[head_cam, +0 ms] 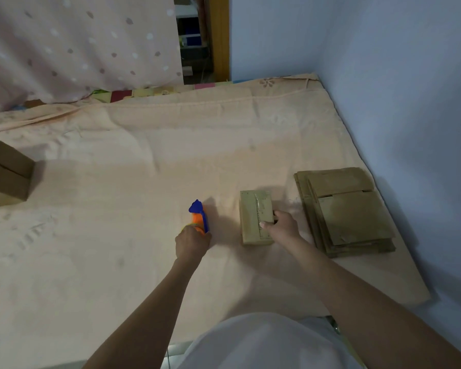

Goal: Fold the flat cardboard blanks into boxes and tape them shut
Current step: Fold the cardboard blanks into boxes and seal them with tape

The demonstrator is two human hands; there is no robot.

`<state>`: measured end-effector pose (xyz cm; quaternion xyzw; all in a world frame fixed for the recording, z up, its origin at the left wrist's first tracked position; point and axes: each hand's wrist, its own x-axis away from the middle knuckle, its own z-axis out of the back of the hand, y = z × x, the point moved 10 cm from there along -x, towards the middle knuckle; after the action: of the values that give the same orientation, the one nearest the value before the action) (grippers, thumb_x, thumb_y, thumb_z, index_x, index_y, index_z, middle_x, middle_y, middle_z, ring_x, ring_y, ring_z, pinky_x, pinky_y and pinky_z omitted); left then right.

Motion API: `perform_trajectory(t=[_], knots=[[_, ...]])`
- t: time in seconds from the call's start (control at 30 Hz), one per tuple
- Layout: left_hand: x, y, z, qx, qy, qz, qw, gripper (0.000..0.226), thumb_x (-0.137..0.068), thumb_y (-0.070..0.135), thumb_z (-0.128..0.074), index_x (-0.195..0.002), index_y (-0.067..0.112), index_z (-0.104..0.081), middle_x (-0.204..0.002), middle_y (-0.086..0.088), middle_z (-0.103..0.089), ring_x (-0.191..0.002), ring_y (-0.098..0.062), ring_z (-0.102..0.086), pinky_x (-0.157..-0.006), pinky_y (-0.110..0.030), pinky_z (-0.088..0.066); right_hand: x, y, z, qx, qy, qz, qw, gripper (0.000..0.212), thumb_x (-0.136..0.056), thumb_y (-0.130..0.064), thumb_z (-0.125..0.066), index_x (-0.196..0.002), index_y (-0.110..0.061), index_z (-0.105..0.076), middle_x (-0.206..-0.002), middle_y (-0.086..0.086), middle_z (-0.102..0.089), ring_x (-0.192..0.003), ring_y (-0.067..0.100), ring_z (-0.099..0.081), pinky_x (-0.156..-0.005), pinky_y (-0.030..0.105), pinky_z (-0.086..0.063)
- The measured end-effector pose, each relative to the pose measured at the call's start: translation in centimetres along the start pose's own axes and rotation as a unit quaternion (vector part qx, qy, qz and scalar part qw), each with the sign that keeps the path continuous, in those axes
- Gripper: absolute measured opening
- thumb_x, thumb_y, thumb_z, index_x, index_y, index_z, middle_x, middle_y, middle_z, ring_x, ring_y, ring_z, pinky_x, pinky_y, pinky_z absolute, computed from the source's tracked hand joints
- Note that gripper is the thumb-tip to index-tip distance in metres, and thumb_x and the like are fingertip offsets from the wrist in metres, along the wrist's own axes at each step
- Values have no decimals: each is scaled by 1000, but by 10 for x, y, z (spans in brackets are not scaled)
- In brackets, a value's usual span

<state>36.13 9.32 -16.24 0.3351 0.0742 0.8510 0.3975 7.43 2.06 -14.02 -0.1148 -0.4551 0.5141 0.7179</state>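
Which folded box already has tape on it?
The small box under the right hand: a tape strip runs along its top seam. The box at the left edge shows no tape I can make out.

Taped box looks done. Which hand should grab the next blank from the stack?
Right, probably. The right hand grips the taped box right beside the stack of blanks; the left hand holds the tape dispenser farther from it.
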Motion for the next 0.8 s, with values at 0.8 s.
perform_trajectory(t=[0.8], knots=[[20,72,62,-35,93,-251,963,58,-72,6,-73,-120,6,-40,-100,-11,-53,-84,-26,-52,-67,-37,-47,3,5,0,24,4,-28,999,34,-90,-32,-72,-117,-13,-69,-113,7,-72,-106,27,-66,-75,25,-44]])
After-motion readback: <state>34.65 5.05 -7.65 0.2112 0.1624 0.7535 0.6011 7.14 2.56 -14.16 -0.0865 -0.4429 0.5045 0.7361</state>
